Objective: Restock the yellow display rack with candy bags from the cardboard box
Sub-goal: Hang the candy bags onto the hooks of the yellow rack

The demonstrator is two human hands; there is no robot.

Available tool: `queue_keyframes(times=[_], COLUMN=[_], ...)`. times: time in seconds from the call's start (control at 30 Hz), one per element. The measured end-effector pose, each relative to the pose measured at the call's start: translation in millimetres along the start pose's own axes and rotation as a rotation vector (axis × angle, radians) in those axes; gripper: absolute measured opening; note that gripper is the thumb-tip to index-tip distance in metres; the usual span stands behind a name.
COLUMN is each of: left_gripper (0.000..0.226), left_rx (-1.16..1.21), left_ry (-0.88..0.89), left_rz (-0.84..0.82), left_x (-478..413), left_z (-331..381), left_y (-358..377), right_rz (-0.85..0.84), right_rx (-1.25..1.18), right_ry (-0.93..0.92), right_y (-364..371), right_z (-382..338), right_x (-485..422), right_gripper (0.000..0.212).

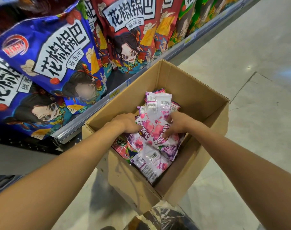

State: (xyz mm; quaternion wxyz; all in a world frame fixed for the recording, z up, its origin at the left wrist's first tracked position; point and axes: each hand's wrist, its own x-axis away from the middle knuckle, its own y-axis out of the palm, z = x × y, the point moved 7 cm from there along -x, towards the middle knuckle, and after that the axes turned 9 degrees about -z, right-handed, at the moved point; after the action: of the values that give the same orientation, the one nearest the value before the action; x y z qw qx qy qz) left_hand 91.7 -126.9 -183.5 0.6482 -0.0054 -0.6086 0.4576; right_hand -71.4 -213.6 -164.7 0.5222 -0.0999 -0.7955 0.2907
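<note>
Pale, shiny shop floor (240, 63), with the cardboard box (194, 90) standing on it right up against a shelf. Inside are the candy bags (151, 156) — flat pink, purple and white foil pouches, piled loose down the middle of the box from near its far wall to its near corner. Some are face up, some show barcodes.

The left hand (126, 122) has its fingers curled over the left edge of the top few bags. The right hand (176, 123) is curled onto their right edge, so both hold the same small stack between them, down inside the box.

My guess on handling: they're light and soft, and the glossy film means they'll slide off each other easily. A stack squeezed from the sides will probably bow or fan out. I'd clamp it flat, thumbs on top and fingers underneath, or take them by the sealed top edges. Nothing really fragile here.

One green-and-red bag (123, 148) pokes out under the pile in the near left corner. Past the box's left wall is the shelf rail (91, 117) with price tags, and above it stand big blue snack bags (50, 52) and red snack bags (129, 35). The yellow display rack isn't in view.
</note>
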Motion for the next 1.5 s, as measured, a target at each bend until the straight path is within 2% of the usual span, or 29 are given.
queue_keyframes(times=[0.07,0.1,0.2,0.27,0.33,0.47,0.63,0.7,0.8,0.9,0.97,1.1,1.3,1.5], left_gripper=[0.038,0.043,0.039,0.033,0.027,0.024,0.031,0.025,0.021,0.029,0.024,0.023,0.029,0.030], left_rx=[-0.022,-0.026,0.001,0.049,0.173,0.584,0.868,0.951,1.100,1.145,1.181,1.230,1.198,1.203], left_ry=[0.039,0.055,0.079,0.107,0.155,0.304,0.316,0.340,0.325,0.352,0.311,0.316,0.372,0.438], left_rz=[0.004,0.008,0.011,0.022,0.055,0.067,0.073,0.090,0.122,0.177,0.216,0.316,0.437,0.569], left_x=[-0.3,0.1,0.7,1.2,6.4,50.4,142.4,185.6,257.6,336.0,390.5,503.9,639.7,725.3], left_z=[3.9,5.4,7.7,8.8,9.5,25.7,43.2,50.9,60.3,72.0,80.5,99.2,109.2,114.5], left_y=[1.1,0.8,-1.5,-5.3,-10.4,-19.7,-39.2,-53.9,-82.4,-121.3,-150.8,-211.5,-290.6,-344.5], right_rz=[-0.046,-0.056,-0.026,0.014,0.042,0.075,0.200,0.221,0.239,0.251,0.229,0.207,0.262,0.343], right_rx=[-0.048,-0.070,-0.106,-0.212,-0.400,-0.759,-1.034,-1.063,-1.165,-1.184,-1.199,-1.167,-1.199,-1.242], right_ry=[-0.047,-0.061,-0.077,-0.109,-0.150,-0.234,-0.236,-0.207,-0.200,-0.213,-0.238,-0.299,-0.356,-0.409], right_y=[2.5,1.7,-9.9,-23.2,-36.7,-55.1,-68.5,-78.3,-103.9,-142.6,-169.8,-221.2,-286.8,-327.5], right_z=[-0.8,-0.5,3.0,4.5,6.2,4.0,-4.5,-10.5,-26.9,-56.3,-80.2,-126.2,-184.2,-226.4], right_x=[-2.7,-2.3,1.9,11.9,26.5,67.0,148.2,188.3,258.0,336.5,389.3,486.1,600.6,676.1], right_gripper=[0.041,0.038,0.042,0.041,0.035,0.024,0.038,0.048,0.018,0.011,0.010,0.025,0.019,0.020])
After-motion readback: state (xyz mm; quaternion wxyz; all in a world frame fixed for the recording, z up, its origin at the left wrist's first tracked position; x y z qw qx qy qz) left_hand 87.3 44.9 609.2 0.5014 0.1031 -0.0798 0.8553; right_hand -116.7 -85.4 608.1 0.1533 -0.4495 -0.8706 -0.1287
